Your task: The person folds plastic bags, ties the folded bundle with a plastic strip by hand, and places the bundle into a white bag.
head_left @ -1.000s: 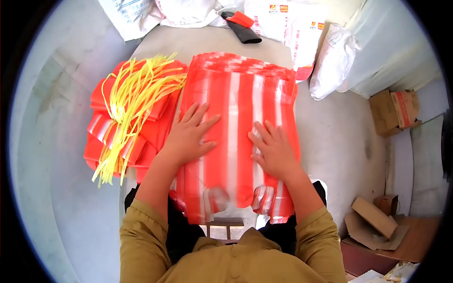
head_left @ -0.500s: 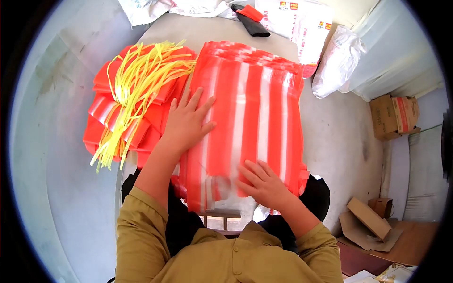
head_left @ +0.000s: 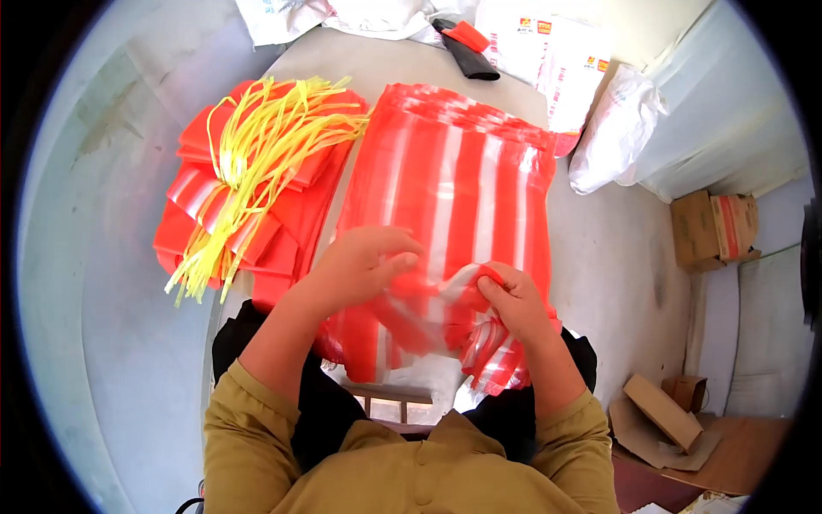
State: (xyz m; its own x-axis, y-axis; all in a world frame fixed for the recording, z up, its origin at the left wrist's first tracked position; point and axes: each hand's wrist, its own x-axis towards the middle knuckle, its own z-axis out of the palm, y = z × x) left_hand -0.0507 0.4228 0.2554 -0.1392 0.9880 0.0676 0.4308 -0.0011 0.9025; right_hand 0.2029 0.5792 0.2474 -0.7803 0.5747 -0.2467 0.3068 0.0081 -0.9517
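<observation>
A thick stack of red-and-white striped plastic bags (head_left: 437, 188) lies flat in front of me. My right hand (head_left: 520, 307) is closed on the near edge of a striped plastic bag (head_left: 497, 347), thumb and fingers pinching it while the loose part hangs crumpled below. Above the left near part of the stack, my left hand (head_left: 366, 267) has its thumb apart and fingers a little bent, with nothing visible in it. On the left, a bundle of yellow plastic strips (head_left: 235, 171) rests on folded red plastic bags (head_left: 295, 227).
At the table's (head_left: 377, 56) far edge are white printed sacks (head_left: 578, 73) and a black roll (head_left: 469, 58) with a red piece. A rolled white sack (head_left: 618, 128) stands at the right. Cardboard boxes (head_left: 712, 230) and flattened cardboard (head_left: 664, 420) lie farther right.
My right hand has gone from lying on the stack to pinching a bag's near edge and lifting it. My left hand has come off the stack, moving nearer to me.
</observation>
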